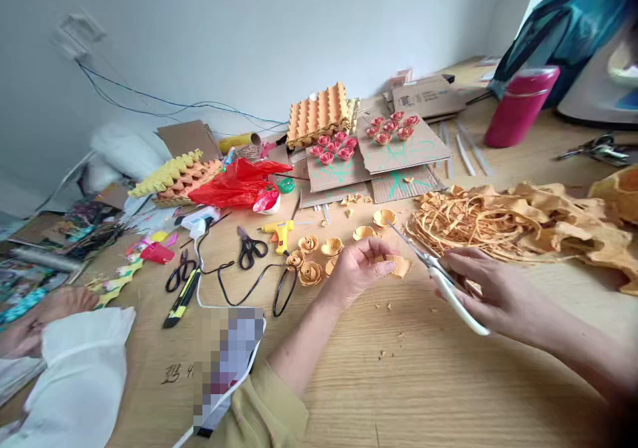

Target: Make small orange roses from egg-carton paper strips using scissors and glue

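Between thumb and fingers, my left hand point(361, 268) pinches a small orange piece of egg carton point(399, 266) above the table. My right hand point(493, 288) is wrapped round white-handled scissors point(454, 300), whose blades point up and left, just right of the piece and apart from it. Behind my left hand stand cut carton cups point(385, 219). To its left sit several orange carton roses point(310, 273), partly hidden by my wrist. Small orange scraps point(389, 306) lie scattered below my hands.
A heap of carton strips point(463, 225) lies on the right, near a pink bottle point(521, 108). Cardboard sheets with red roses point(339, 162) are behind. A yellow glue gun point(282, 234), black scissors point(249, 247) and a cutter knife point(182, 298) lie left. Another person's white sleeve point(84, 375) is at far left.
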Tool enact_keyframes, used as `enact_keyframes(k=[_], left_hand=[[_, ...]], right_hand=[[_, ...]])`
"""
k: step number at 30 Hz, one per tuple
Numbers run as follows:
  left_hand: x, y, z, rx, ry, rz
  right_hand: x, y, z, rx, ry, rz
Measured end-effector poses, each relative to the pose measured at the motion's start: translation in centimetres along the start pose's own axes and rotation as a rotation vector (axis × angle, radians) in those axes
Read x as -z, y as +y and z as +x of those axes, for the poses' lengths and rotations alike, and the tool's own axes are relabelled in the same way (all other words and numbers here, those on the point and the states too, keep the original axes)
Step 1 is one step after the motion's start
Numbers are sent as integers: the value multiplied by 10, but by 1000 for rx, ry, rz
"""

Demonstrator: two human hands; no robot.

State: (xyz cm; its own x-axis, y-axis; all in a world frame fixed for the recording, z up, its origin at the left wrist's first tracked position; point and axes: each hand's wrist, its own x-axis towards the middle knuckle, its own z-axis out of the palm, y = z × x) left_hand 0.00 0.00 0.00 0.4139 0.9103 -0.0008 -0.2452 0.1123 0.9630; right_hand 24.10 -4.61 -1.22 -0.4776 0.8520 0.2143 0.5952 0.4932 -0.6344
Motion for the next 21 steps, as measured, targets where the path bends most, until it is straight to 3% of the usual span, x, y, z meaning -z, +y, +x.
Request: enact_keyframes(k=[7, 14, 21], left_hand=[[-1, -1, -3, -10, -10, -22], [-6, -7, -7, 41, -128, 173], [-15, -3, -15, 72, -187, 275]], right_hand=[[-3, -5, 0, -196, -104, 287], [-18, -7, 4, -175, 137, 611], [-28, -8, 6, -256, 150, 769]])
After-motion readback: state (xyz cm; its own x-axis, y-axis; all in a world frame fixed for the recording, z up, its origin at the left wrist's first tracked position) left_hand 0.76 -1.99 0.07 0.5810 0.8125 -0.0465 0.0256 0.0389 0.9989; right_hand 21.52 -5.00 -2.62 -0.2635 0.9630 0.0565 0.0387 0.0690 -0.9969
